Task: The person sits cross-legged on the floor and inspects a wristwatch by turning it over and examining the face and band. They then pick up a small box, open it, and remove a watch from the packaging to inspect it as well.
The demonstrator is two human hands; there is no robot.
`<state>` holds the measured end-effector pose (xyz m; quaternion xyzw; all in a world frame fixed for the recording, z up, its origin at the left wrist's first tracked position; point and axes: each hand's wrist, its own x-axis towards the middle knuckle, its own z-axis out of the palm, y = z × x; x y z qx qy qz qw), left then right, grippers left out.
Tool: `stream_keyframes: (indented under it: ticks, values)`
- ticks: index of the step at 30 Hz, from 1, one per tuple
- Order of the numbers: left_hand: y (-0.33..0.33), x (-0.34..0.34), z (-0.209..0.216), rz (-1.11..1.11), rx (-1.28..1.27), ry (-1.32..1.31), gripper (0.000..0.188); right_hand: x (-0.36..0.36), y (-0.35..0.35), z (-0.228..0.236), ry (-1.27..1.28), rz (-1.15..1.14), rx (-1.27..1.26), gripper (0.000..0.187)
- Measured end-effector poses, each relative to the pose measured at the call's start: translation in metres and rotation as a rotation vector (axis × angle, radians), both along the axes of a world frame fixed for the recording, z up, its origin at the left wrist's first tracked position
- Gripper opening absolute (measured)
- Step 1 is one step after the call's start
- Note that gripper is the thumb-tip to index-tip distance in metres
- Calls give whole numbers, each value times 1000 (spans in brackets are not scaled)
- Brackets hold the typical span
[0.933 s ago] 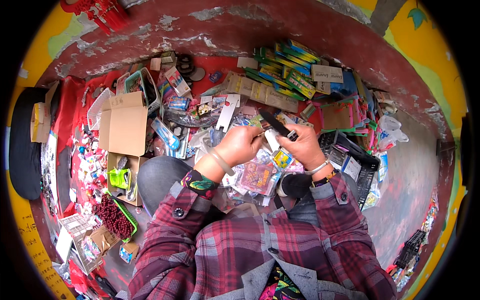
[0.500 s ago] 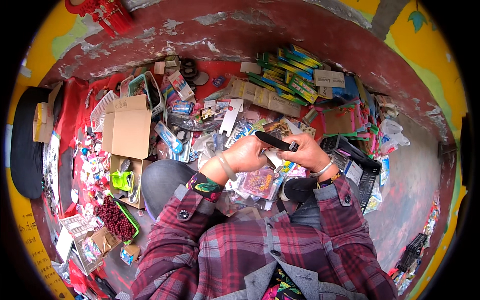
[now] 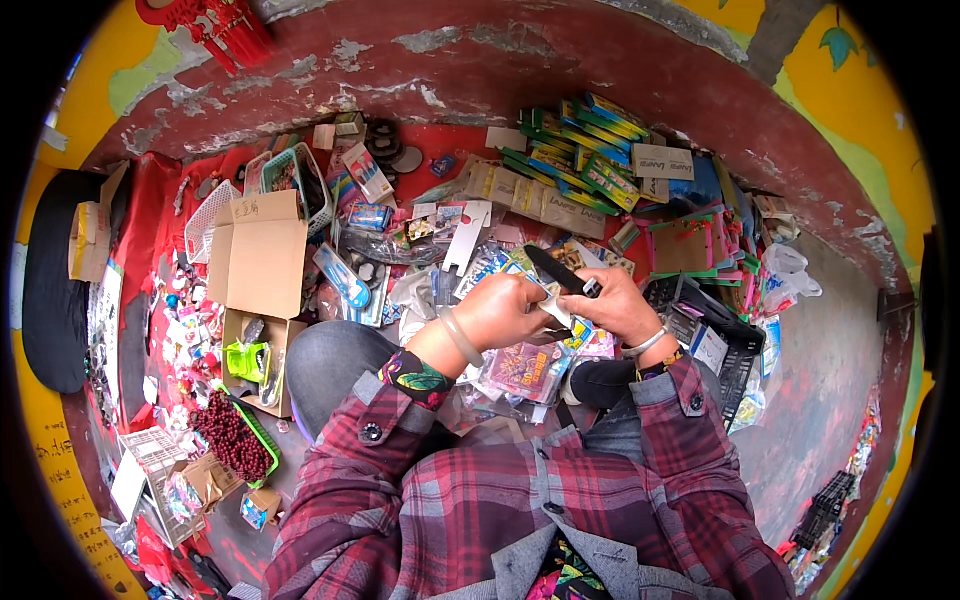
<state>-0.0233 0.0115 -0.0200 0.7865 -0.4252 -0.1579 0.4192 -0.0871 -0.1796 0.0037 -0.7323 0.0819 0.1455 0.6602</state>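
Observation:
My right hand (image 3: 622, 305) is closed around a long, flat black strip (image 3: 555, 268) with a small pale fitting near the fingers. The strip slants up and to the left, past my fingertips. Close beside it, my left hand (image 3: 500, 318) is closed, with the fingertips pinching a small white piece (image 3: 556, 310) that my right fingers also touch. What exactly the strip is cannot be made out. Below both hands lies a pile of packaged goods, among them a pinkish-purple packet (image 3: 527, 370) in clear plastic.
An open cardboard box (image 3: 262, 265) with bright green items stands at the left, near dark red beads (image 3: 230, 440). To the right is a black plastic crate (image 3: 738, 350). Stacked green and yellow boxes (image 3: 590, 150) lie by the peeling red wall (image 3: 560, 50).
The black strip has tilted, its free end now pointing more steeply up and left. A white piece shows more clearly between my fingertips. Both hands stay close together.

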Motion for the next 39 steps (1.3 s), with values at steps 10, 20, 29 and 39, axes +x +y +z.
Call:
stream_keyframes:
  ticks: [10, 20, 29, 39]
  values:
    - [1, 1, -16, 98, 136, -127, 20, 4, -21, -15, 207, -468, 796, 19]
    - [-6, -2, -10, 120, 70, -85, 26, 3, -19, -12, -81, -389, 720, 19]
    - [-8, -5, -13, 163, 44, -220, 23, -3, 11, 6, -372, -346, 340, 18]
    - [-1, 2, -7, 182, 65, -207, 9, -2, 10, -4, -781, -122, -185, 23]
